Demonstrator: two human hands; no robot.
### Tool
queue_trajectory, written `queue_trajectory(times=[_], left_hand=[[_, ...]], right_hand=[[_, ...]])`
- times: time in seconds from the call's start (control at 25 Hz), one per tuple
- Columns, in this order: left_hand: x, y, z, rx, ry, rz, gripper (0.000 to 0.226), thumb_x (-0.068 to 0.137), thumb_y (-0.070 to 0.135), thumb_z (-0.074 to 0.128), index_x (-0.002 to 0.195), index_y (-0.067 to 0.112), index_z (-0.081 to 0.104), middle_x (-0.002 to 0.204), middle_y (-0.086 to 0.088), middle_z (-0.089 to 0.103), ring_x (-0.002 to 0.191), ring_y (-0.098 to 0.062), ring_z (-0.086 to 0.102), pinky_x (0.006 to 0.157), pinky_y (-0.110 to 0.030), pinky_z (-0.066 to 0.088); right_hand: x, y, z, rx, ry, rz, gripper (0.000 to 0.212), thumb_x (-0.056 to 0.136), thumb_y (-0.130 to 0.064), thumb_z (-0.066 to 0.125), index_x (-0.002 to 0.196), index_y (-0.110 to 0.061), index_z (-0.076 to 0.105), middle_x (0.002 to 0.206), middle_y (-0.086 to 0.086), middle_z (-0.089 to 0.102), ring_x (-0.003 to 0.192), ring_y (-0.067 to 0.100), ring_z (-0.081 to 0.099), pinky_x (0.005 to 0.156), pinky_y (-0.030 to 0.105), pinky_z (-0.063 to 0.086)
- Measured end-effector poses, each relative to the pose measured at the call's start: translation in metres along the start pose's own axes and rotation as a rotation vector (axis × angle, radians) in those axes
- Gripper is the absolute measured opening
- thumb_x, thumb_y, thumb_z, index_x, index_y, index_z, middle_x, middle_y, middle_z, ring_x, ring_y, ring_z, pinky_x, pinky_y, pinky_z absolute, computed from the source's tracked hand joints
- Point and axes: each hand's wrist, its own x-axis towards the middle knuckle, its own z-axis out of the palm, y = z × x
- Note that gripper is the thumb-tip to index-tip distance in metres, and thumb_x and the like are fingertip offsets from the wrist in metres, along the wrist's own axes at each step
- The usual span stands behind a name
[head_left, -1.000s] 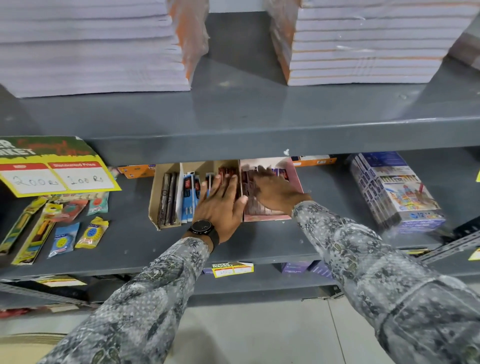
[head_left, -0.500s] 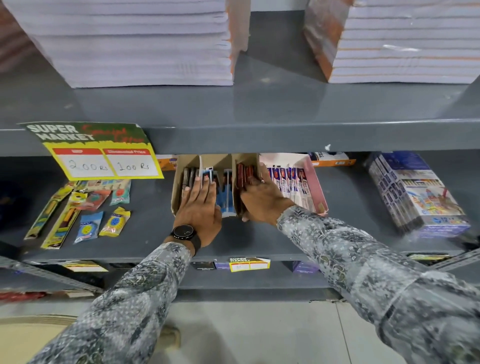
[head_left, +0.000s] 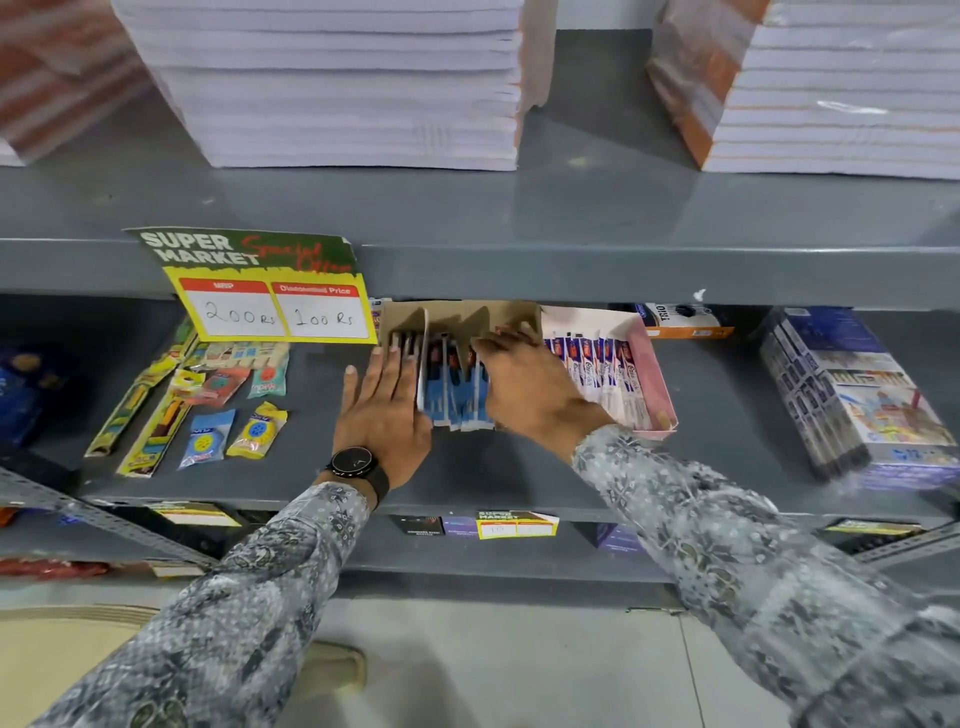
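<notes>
The grey metal shelf (head_left: 519, 467) carries, near its middle, a divided cardboard box (head_left: 457, 314) of dark and blue pen packets standing on edge; just to its right lies a pink box (head_left: 657, 379) filled with white-and-blue packets; behind that, at the back, an orange box (head_left: 685, 330); well to the right, a blurred stack of blue colour-pen packs (head_left: 852, 400); on the left, long yellow-green packets (head_left: 130, 405) lie flat and slanted, with a small blue packet (head_left: 205, 439) and a yellow packet (head_left: 257, 428) just beside them; the upper shelf (head_left: 571, 208) bears tall stacks of white notebooks (head_left: 337, 93); a price sign (head_left: 270, 296) hangs from its front edge.
</notes>
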Motion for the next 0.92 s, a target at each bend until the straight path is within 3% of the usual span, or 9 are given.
queue_trajectory(times=[0.08, 0.16, 0.36, 0.48, 0.64, 0.76, 0.92], left_hand=[[-0.001, -0.008, -0.002, 0.005, -0.013, -0.018, 0.066, 0.095, 0.037, 0.028, 0.156, 0.012, 0.018, 0.167, -0.007, 0.015, 0.155, -0.025, 0.003, 0.125, -0.053, 0.001], [-0.004, -0.012, -0.002, -0.027, -0.025, -0.010, 0.064, 0.098, 0.037, 0.028, 0.156, 0.011, 0.017, 0.167, -0.007, 0.017, 0.155, -0.025, 0.005, 0.125, -0.052, 0.004], [-0.008, -0.016, 0.000, -0.073, -0.024, 0.017, 0.059, 0.101, 0.032, 0.031, 0.155, 0.010, 0.023, 0.167, -0.009, 0.017, 0.155, -0.027, 0.008, 0.125, -0.049, 0.007], [-0.007, -0.017, 0.004, -0.091, -0.018, 0.050, 0.060, 0.101, 0.030, 0.031, 0.155, 0.008, 0.020, 0.167, -0.012, 0.014, 0.155, -0.029, 0.006, 0.125, -0.048, 0.008], [-0.005, -0.016, 0.010, -0.098, 0.001, 0.092, 0.064, 0.100, 0.035, 0.031, 0.157, 0.012, 0.014, 0.167, -0.014, 0.010, 0.155, -0.033, 0.003, 0.125, -0.050, 0.009], [-0.003, -0.014, 0.015, -0.054, -0.017, 0.124, 0.066, 0.098, 0.041, 0.030, 0.157, 0.019, 0.012, 0.167, -0.013, 0.009, 0.154, -0.038, -0.001, 0.124, -0.055, 0.011], [-0.010, -0.013, 0.018, -0.049, -0.042, 0.097, 0.066, 0.097, 0.038, 0.034, 0.157, 0.020, 0.012, 0.167, -0.013, 0.009, 0.153, -0.040, -0.001, 0.123, -0.057, 0.011]], right_hand=[[0.010, -0.025, -0.001, 0.084, 0.008, -0.055, 0.048, 0.077, 0.003, 0.058, 0.124, -0.003, 0.066, 0.121, 0.016, 0.072, 0.110, 0.037, 0.069, 0.096, 0.047, 0.057], [0.022, -0.047, 0.004, 0.080, -0.146, -0.063, 0.035, 0.087, 0.002, 0.057, 0.120, -0.001, 0.067, 0.120, 0.018, 0.069, 0.107, 0.038, 0.069, 0.090, 0.048, 0.058], [0.041, -0.060, 0.023, -0.058, -0.520, 0.126, 0.048, 0.101, -0.013, 0.052, 0.147, 0.001, 0.049, 0.152, 0.023, 0.045, 0.135, 0.048, 0.048, 0.109, 0.058, 0.046], [0.036, -0.059, 0.035, -0.043, -0.481, 0.150, 0.050, 0.103, -0.019, 0.051, 0.150, -0.003, 0.047, 0.161, 0.024, 0.036, 0.145, 0.047, 0.037, 0.116, 0.058, 0.038], [0.040, -0.054, 0.045, 0.030, -0.481, 0.222, 0.074, 0.102, -0.023, 0.052, 0.163, -0.005, 0.014, 0.171, 0.022, 0.006, 0.154, 0.050, 0.012, 0.120, 0.064, 0.030], [0.042, -0.051, 0.055, 0.045, -0.501, 0.224, 0.074, 0.102, -0.034, 0.048, 0.163, -0.010, 0.013, 0.172, 0.018, 0.005, 0.155, 0.048, 0.010, 0.121, 0.062, 0.026], [0.037, -0.049, 0.063, 0.051, -0.486, 0.223, 0.080, 0.103, -0.033, 0.047, 0.165, -0.011, 0.002, 0.173, 0.017, -0.006, 0.157, 0.047, -0.005, 0.127, 0.061, 0.011]])
